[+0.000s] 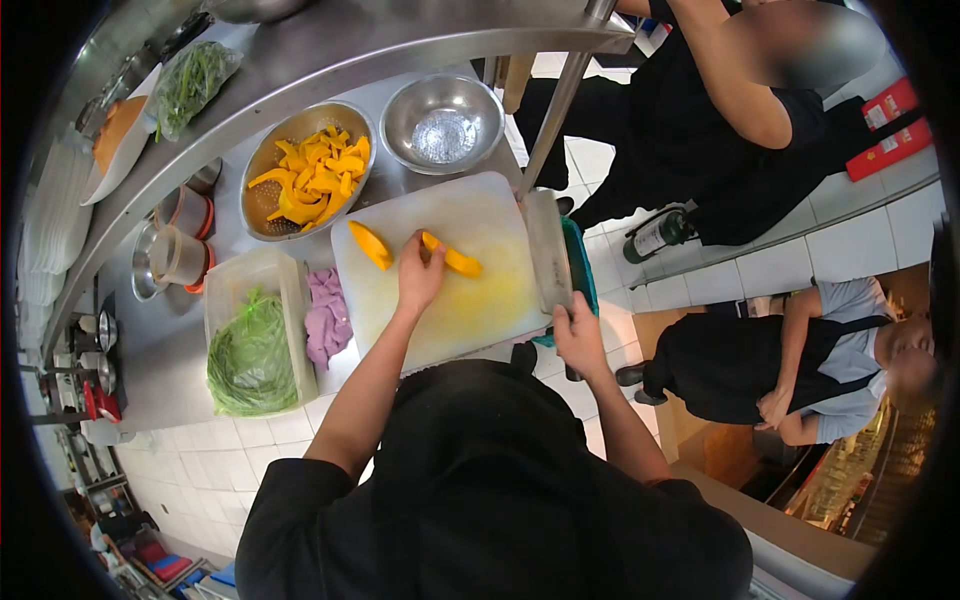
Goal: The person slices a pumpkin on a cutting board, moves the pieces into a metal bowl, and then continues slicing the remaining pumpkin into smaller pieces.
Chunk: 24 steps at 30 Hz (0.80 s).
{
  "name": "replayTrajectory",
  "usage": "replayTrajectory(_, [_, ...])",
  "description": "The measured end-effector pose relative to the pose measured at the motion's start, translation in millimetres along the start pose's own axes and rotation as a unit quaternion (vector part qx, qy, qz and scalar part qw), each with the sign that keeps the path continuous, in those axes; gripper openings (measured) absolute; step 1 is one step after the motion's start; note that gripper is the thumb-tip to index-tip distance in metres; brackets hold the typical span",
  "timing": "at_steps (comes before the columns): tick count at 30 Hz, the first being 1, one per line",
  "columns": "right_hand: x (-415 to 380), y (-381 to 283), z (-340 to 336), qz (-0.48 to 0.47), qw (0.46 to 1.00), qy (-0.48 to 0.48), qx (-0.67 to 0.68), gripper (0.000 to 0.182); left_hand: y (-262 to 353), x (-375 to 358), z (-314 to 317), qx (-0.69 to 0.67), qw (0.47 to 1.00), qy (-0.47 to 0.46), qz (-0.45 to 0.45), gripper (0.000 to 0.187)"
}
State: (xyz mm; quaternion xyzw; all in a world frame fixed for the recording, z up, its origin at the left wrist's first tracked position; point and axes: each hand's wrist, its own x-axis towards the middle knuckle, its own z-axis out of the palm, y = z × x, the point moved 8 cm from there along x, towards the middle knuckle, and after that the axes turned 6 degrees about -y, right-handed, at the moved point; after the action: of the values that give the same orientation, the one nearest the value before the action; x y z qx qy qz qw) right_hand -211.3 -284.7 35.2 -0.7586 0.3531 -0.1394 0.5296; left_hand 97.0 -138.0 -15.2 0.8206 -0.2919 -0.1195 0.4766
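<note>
My left hand (420,270) is closed on the upper end of an orange squash wedge (460,261) that lies on the white cutting board (385,320). A second wedge (370,245) rests on the board to the left of it, touched by nothing. At the board's right edge my right hand (580,340) grips the handle of a wide-bladed cleaver (546,250), its blade pointing away from me. Behind the board, a perforated metal colander (262,172) holds many cut squash pieces (318,180).
An empty-looking metal bowl (442,124) stands behind the board. Left are a purple cloth (327,318) and a plastic bin (300,300) with bagged greens (252,355). A metal shelf (400,40) overhangs the counter. Two people stand at the right, past a green bin (578,262).
</note>
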Motion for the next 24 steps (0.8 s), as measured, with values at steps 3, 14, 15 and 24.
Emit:
replayTrajectory(3, [3,-20,19,-0.035,0.991,-0.031,-0.127,0.019,10,10,11,0.007,0.992,-0.123,-0.027,0.034])
replayTrajectory(14, [-18,-68,61,0.040,0.938,-0.196,-0.282,0.027,94,-54,-21,0.314,0.890,-0.086,0.318,0.045])
replayTrajectory(15, [-19,-72,64,0.029,0.935,-0.212,-0.282,0.027,93,-56,-23,0.305,0.899,-0.090,0.301,0.048])
replayTrajectory(24, [-34,-92,67,0.053,0.913,-0.288,-0.286,0.025,98,-81,-16,0.328,0.886,-0.050,0.325,0.051])
